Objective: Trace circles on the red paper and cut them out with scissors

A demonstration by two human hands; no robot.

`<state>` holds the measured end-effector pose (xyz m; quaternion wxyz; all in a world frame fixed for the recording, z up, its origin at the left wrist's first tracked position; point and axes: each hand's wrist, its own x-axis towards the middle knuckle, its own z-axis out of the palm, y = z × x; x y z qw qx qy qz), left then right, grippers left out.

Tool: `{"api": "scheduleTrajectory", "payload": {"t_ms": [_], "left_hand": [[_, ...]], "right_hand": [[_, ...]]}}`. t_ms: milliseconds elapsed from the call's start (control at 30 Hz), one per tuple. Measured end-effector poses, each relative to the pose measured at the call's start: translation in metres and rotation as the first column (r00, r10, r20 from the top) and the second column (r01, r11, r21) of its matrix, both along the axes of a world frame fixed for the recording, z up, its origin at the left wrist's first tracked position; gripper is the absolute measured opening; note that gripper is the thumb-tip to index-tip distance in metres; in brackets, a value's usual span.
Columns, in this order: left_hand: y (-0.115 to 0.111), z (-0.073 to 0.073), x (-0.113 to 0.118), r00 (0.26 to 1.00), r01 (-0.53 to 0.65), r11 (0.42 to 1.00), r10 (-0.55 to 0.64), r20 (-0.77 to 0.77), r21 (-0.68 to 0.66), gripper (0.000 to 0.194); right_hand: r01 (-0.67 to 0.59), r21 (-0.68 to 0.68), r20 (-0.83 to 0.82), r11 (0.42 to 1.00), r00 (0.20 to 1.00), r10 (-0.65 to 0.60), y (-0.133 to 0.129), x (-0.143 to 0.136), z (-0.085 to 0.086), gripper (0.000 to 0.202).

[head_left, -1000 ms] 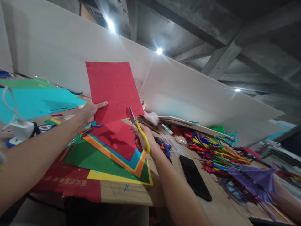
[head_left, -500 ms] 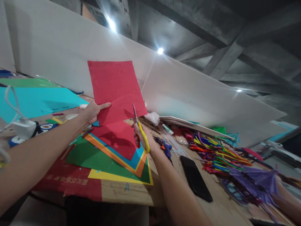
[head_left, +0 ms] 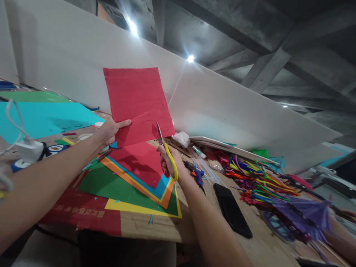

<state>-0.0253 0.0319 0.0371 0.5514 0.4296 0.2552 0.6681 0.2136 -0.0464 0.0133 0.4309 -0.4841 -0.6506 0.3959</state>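
Observation:
A red sheet [head_left: 136, 96] with faint drawn outlines stands raised above the table. Its lower left edge is pinched by my left hand [head_left: 112, 131], thumb over the front. Closed around the yellow and red handles of the scissors [head_left: 170, 157] is my right hand [head_left: 169, 159]. The scissor blades point up in front of the sheet's lower right part; whether they touch it I cannot tell. Under the raised sheet lies a stack of coloured sheets, with red paper [head_left: 141, 163] on top, then blue, orange, green [head_left: 111, 183] and yellow.
A black phone [head_left: 232, 210] lies right of my right forearm, near a blue glue gun [head_left: 198, 174] and many pipe cleaners [head_left: 258, 181]. Another person's arm [head_left: 343, 237] is at the far right beside purple material. Cyan sheets [head_left: 50, 116] and a white plug [head_left: 30, 150] are left.
The red sheet's top edge has risen slightly and its face is tilted a little differently. Both hands keep their hold, and the scissors have barely shifted.

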Motion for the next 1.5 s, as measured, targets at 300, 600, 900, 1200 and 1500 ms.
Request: {"api": "scheduleTrajectory", "payload": {"t_ms": [300, 600, 900, 1200, 1500], "left_hand": [[-0.001, 0.002, 0.002, 1.000, -0.022, 0.998, 0.022, 0.002, -0.064, 0.061], [-0.006, 0.002, 0.005, 0.998, 0.005, 0.999, -0.007, -0.057, -0.046, 0.047], [-0.005, 0.001, 0.004, 0.998, 0.030, 0.999, -0.033, -0.057, -0.043, 0.047], [-0.005, 0.000, 0.004, 0.997, 0.026, 0.999, -0.028, -0.070, -0.034, 0.050], [-0.003, 0.000, 0.004, 0.997, 0.013, 0.999, -0.017, -0.080, -0.052, 0.049]], "right_hand": [[-0.001, -0.010, 0.039, 1.000, 0.999, 0.001, 0.001, 0.001, 0.002, 0.051], [0.050, 0.029, -0.033, 0.998, 0.998, -0.049, -0.009, -0.008, 0.005, 0.045], [0.031, 0.004, -0.042, 1.000, 0.999, -0.030, -0.006, -0.005, 0.004, 0.048], [0.037, -0.036, -0.060, 0.999, 0.997, -0.039, -0.005, -0.004, 0.003, 0.052], [0.058, -0.055, -0.071, 0.997, 0.996, -0.062, -0.008, -0.005, 0.005, 0.050]]}}
